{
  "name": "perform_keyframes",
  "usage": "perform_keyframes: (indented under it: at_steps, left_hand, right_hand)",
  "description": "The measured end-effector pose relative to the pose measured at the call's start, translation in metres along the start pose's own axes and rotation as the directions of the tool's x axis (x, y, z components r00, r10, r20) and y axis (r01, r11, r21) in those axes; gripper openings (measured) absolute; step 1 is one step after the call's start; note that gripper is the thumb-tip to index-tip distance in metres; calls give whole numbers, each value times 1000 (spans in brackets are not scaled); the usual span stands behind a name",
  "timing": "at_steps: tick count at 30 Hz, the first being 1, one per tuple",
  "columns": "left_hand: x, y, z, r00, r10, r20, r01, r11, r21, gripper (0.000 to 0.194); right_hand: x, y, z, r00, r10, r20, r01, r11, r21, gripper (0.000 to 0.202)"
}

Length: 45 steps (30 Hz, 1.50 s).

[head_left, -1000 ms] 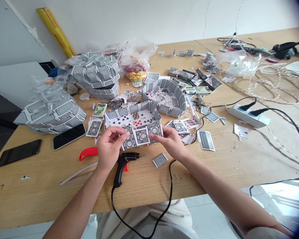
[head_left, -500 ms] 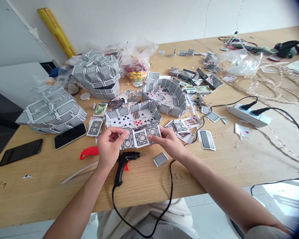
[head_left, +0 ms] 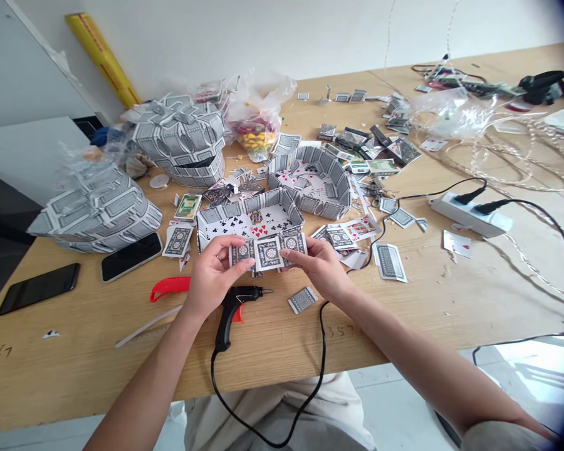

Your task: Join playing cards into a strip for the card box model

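Wooden table [head_left: 404, 326] below, left hand [head_left: 212, 275] and right hand [head_left: 326, 270] pinch a playing-card strip [head_left: 269, 254] at opposite ends, sensibly: likely light, easily creased.

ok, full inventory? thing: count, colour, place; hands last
card strip: 1, grey, front centre
open card boxes: 2, grey, centre
domed card boxes: 2, grey, left
loose cards: many, mostly grey, scattered
glue gun: 1, black, front centre
red object: 1, red, left of gun
phones: 2, black, left
plastic bags: several, clear, back
yellow roll: 1, yellow, back left
power strip: 1, white, right
cords: several, black and white, front and right
table: 1, brown, spanning view
left hand: 1, bare, strip's left end
right hand: 1, bare, strip's right end
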<state>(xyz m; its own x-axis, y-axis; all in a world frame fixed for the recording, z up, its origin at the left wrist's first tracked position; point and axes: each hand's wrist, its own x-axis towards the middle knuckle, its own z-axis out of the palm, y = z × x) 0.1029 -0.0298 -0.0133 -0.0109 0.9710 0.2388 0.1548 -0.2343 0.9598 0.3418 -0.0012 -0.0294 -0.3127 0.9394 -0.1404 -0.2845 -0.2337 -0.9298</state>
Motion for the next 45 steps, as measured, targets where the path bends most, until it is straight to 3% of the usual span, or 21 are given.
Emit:
perform_keyframes:
  at_steps: [4, 8, 20, 32, 45]
  left_hand:
    - [0, -3, -11, 978, 47, 205, -76, 988, 137, 60]
    - [1, -4, -18, 965, 148, 216, -218, 912, 347, 55]
    - [5, 6, -17, 900, 346, 264, -433, 768, 472, 41]
    - [4, 6, -16, 880, 395, 263, -474, 727, 497, 39]
    - [3, 4, -15, 894, 372, 250, -448, 744, 496, 36]
  right_hand:
    - [3, -1, -2, 999, 7, -35, -5, 999, 50, 30]
    - [3, -3, -1, 999, 4, -38, -2, 998, 60, 32]
    - [2, -5, 1, 997, 4, -78, -1, 999, 44, 32]
    - [2, -6, -1, 999, -2, -52, 3, 1000, 26, 34]
    - [0, -6, 3, 998, -15, -65, 14, 1000, -16, 34]
